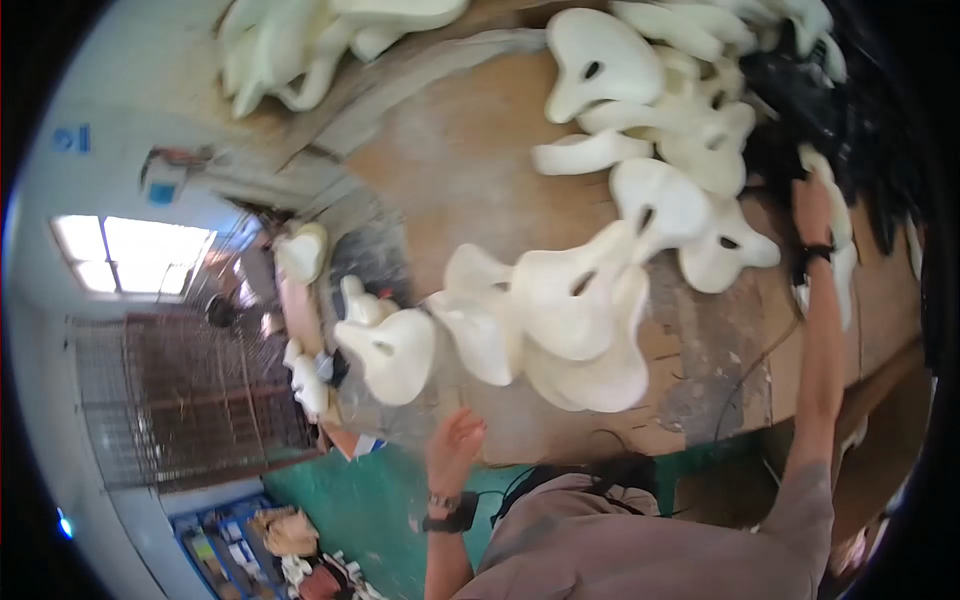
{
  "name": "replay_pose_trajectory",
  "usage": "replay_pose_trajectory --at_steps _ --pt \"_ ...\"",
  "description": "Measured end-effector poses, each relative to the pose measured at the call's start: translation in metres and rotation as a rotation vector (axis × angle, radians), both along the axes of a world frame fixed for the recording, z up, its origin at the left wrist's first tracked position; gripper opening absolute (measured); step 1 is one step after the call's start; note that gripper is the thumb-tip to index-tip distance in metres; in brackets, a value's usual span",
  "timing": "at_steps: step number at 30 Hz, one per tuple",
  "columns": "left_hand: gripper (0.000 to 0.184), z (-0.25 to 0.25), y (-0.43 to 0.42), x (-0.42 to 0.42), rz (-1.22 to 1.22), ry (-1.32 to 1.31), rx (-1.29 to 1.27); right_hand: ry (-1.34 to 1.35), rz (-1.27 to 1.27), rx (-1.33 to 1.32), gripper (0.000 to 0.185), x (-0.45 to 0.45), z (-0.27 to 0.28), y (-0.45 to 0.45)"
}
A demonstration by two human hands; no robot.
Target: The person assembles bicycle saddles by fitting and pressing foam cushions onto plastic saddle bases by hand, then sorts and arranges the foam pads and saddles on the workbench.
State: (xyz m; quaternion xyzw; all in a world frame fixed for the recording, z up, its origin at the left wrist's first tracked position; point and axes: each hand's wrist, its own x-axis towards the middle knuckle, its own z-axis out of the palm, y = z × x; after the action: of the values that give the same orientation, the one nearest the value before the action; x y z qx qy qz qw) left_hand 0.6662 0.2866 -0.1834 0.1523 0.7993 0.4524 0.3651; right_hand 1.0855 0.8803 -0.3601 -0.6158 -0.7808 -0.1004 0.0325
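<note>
My left hand point(456, 442) is raised at the table's near edge, its fingers loosely bent and apart, holding nothing. Just beyond it lie a cream foam saddle pad point(398, 360) with a slot and a stack of similar pads point(565, 310). My right arm stretches far out to the right. There my right hand point(812, 212) grips a long cream pad point(841, 235) seen edge-on, beside black plastic; its fingertips are partly hidden. Nearer the middle, more slotted pads point(725, 245) overlap one another.
A heap of pads point(600, 70) covers the far right of the brown table point(450, 150). Black plastic sheeting point(870, 120) bunches at the right edge. More foam pieces point(290, 50) stand at upper left. A wire rack point(180, 400) and blue crate point(215, 540) are at left.
</note>
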Motion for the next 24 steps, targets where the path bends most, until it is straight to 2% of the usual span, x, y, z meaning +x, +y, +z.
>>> replay_pose_trajectory --at_steps 1,3,5,7,9,10,12,13,14,16,18,21,23,24 --pt "0.037 -0.003 -0.008 -0.008 0.034 0.024 0.003 0.314 -0.164 0.051 0.029 -0.015 0.049 -0.029" --pt "0.042 -0.021 -0.021 -0.031 0.052 0.053 0.049 0.412 -0.056 0.238 0.039 0.015 0.04 -0.032" --pt "0.044 -0.051 -0.042 -0.06 0.127 0.033 0.078 0.606 0.007 0.153 0.042 0.023 0.069 -0.074" --pt "0.05 -0.094 -0.07 -0.092 0.439 0.391 0.095 0.649 0.063 0.274 0.042 0.018 0.099 -0.13" --pt "0.059 -0.103 -0.081 -0.123 0.59 0.665 -0.061 0.715 0.025 0.236 0.042 0.015 0.13 -0.189" --pt "0.059 -0.112 -0.084 -0.137 0.579 0.645 -0.043 0.755 0.052 0.243 0.041 0.012 0.144 -0.217" --pt "0.059 -0.136 -0.092 -0.17 0.778 0.602 -0.242 0.861 0.056 0.234 0.041 0.003 0.165 -0.271" --pt "0.059 -0.157 -0.11 -0.193 0.773 0.579 -0.225 0.929 0.037 0.208 0.042 0.0 0.173 -0.295" --pt "0.058 -0.184 -0.131 -0.22 0.504 0.578 -0.217 0.919 0.024 0.176 0.043 0.001 0.174 -0.316" --pt "0.057 -0.195 -0.129 -0.235 0.206 0.544 -0.18 0.934 -0.03 0.089 0.044 -0.001 0.175 -0.354" --pt "0.05 -0.172 -0.102 -0.222 0.674 -0.027 0.247 0.929 -0.086 -0.015 0.046 -0.01 0.168 -0.386" --pt "0.045 -0.181 -0.099 -0.229 0.648 -0.091 0.319 0.806 -0.106 -0.02 0.051 -0.03 0.132 -0.417" --pt "0.045 -0.167 -0.092 -0.224 0.681 -0.055 0.342 0.824 -0.05 0.158 0.051 -0.043 0.09 -0.433" --pt "0.046 -0.152 -0.089 -0.223 0.725 -0.002 0.35 1.004 -0.194 0.059 0.05 -0.049 0.078 -0.439"
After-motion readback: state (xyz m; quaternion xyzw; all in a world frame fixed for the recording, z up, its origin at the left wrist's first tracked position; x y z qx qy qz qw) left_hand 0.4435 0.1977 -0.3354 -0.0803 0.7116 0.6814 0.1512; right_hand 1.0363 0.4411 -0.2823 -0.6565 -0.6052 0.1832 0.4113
